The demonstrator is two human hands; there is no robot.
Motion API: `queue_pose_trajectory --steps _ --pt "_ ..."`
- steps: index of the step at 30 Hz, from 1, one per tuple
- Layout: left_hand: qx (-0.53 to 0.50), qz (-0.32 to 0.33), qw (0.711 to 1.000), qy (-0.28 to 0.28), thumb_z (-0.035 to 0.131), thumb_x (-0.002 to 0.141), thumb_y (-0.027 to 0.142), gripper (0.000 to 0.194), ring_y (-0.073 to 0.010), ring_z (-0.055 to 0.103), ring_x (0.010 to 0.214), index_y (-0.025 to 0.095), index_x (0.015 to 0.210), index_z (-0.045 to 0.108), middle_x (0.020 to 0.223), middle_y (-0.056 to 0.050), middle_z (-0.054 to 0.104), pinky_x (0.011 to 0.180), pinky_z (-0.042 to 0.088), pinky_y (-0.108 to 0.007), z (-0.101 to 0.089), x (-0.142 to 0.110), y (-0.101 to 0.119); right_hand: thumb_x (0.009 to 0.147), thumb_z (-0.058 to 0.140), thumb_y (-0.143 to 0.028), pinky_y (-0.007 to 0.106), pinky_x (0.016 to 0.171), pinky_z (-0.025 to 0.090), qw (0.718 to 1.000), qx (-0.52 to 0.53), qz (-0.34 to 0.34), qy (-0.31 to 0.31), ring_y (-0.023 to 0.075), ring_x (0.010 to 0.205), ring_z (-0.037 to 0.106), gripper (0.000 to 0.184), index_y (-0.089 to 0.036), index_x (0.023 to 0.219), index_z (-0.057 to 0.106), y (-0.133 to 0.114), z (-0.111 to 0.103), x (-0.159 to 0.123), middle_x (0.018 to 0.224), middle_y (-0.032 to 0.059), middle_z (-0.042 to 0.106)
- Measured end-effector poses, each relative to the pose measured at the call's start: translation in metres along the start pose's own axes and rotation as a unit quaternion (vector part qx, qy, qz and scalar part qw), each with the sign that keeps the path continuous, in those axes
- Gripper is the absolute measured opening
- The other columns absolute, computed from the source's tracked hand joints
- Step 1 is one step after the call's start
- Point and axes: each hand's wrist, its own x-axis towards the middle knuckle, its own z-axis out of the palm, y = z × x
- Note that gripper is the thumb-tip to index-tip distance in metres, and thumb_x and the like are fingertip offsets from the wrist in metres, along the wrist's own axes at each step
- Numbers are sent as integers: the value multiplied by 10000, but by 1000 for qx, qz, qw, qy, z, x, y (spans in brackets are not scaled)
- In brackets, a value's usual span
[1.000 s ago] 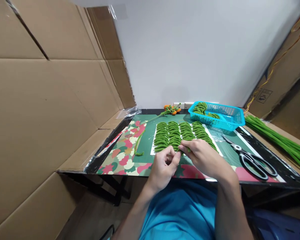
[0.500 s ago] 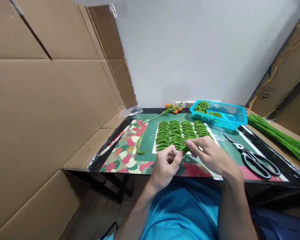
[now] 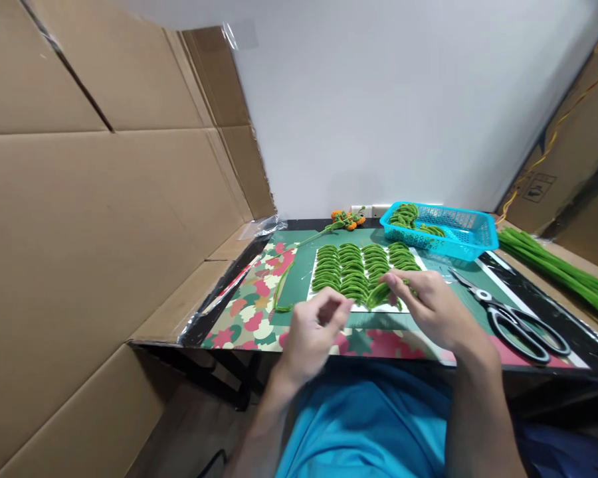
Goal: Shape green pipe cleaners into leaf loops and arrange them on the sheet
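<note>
My right hand (image 3: pixel 426 302) pinches several bent green pipe cleaner pieces (image 3: pixel 379 294), whose tips point down to the left over the white sheet. Apart from them, to their left, my left hand (image 3: pixel 311 328) has thumb and forefinger pressed together; whether anything tiny sits between them I cannot make out. Beneath and beyond both hands lies a white sheet (image 3: pixel 311 287) bearing columns of curved green pipe cleaner pieces (image 3: pixel 351 269). The right hand partly hides the sheet's near right part. A loose bent green pipe cleaner (image 3: pixel 279 290) lies left of the sheet.
At the back right stands a blue basket (image 3: pixel 471 249) with green pieces inside. Scissors (image 3: pixel 508 315) lie on the green mat (image 3: pixel 303 255), right of my right hand. Long green pipe cleaners (image 3: pixel 553 262) rest at the right edge. Orange flowers (image 3: pixel 349 219) lie at the back.
My left hand has let go of the green pieces' tips and drawn away to the left. My right hand keeps hold of the pieces and has shifted slightly right.
</note>
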Motion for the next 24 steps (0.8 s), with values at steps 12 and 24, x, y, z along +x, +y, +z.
queue_pose_trajectory --steps 12,24 --pt "388 38 921 -18 658 949 446 230 -296 643 1205 236 962 751 1183 -74 706 1067 488 -409 -119 15 -40 1102 465 -604 292 565 347 977 -62 25 205 156 519 527 576 -211 746 686 32 -30 -15 629 13 666" --pt "252 -6 967 25 654 987 419 229 -234 738 889 213 1001 752 1011 -64 779 799 594 -334 -99 5 -23 1067 470 -680 291 572 389 985 22 42 165 180 560 592 609 -214 742 689 20 -18 -3 614 21 642"
